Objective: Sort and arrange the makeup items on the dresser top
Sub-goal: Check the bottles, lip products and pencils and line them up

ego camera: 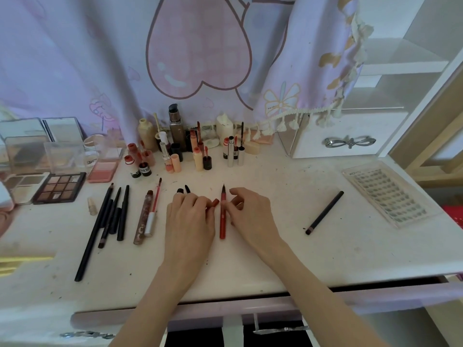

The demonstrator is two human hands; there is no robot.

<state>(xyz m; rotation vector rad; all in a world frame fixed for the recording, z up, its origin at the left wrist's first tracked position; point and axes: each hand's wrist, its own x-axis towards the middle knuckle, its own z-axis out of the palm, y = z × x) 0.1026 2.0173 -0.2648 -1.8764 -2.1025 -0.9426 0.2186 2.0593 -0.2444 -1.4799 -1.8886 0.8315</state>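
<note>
A red liner pen (222, 219) with a dark pointed tip lies upright-facing on the white dresser top (275, 246), between my hands. My right hand (250, 214) pinches its upper part with curled fingertips. My left hand (190, 219) lies just left of it and holds a small red cap (215, 203) at its fingertips. Under the left hand's fingers lie a black tube end and a mascara wand (186, 189). A row of black pencils (110, 219) and a lip gloss tube with its wand (147, 216) lie further left.
Bottles, lipsticks and tubes (190, 149) stand clustered at the back. Palettes (60, 187) and clear cases sit at the left. A lone black pencil (324, 212) and a lash tray (388, 194) lie at the right. A white drawer box (345, 136) stands back right.
</note>
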